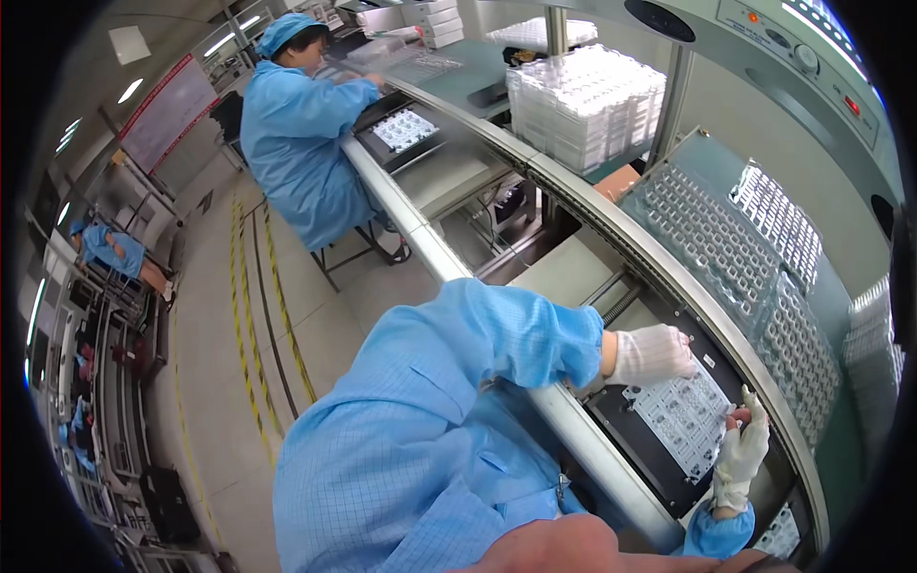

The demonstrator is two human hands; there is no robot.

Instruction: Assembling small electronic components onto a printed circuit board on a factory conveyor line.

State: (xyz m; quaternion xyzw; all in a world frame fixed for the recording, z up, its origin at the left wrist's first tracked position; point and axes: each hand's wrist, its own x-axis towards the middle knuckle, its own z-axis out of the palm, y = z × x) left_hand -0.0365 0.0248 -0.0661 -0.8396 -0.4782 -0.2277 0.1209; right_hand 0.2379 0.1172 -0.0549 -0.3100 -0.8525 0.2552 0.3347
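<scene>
A pale panel of circuit boards [683, 420] with a grid of small parts lies in a black fixture plate [616, 413] on the line before me. My left hand [654, 354], in a white glove with bare fingertips, reaches over the panel's far left part. Its fingers are curled together; whatever they hold is hidden. My right hand [743, 454], gloved the same way, is at the panel's right edge. One of its fingers stretches up along the fixture, and the thumb stands apart near the board; I see nothing held in it.
Trays of small metal parts [712, 239] lie on the green bench beyond the rail. A tall stack of clear trays [585, 110] stands farther back. To the left, a co-worker in blue [306, 143] sits by another fixture [401, 131]. A metal rail [611, 454] runs along my side.
</scene>
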